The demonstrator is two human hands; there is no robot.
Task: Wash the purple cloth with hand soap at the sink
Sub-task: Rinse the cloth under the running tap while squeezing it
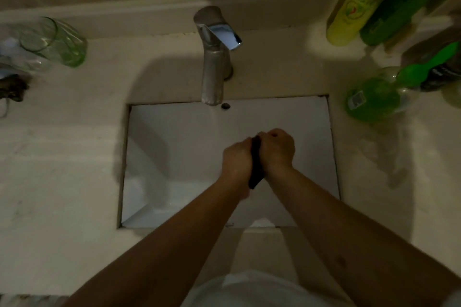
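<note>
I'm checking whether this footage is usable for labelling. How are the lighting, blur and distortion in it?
Head view: dim and yellowish, so the cloth pressed between the left hand and right hand reads nearly black; glare on the faucet spout; soft shadows across the counter; wide-angle bending tilts the green bottles inward; glass and edges look smeared.

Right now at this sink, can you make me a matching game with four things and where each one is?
Things:
1. purple cloth
2. tap
3. green glass
4. green soap bottle

Places:
A. on the counter, left of the sink
B. on the counter, right of the sink
C. squeezed between the left hand and right hand
D. behind the basin, in the middle

Pairs: 1-C, 2-D, 3-A, 4-B
</note>
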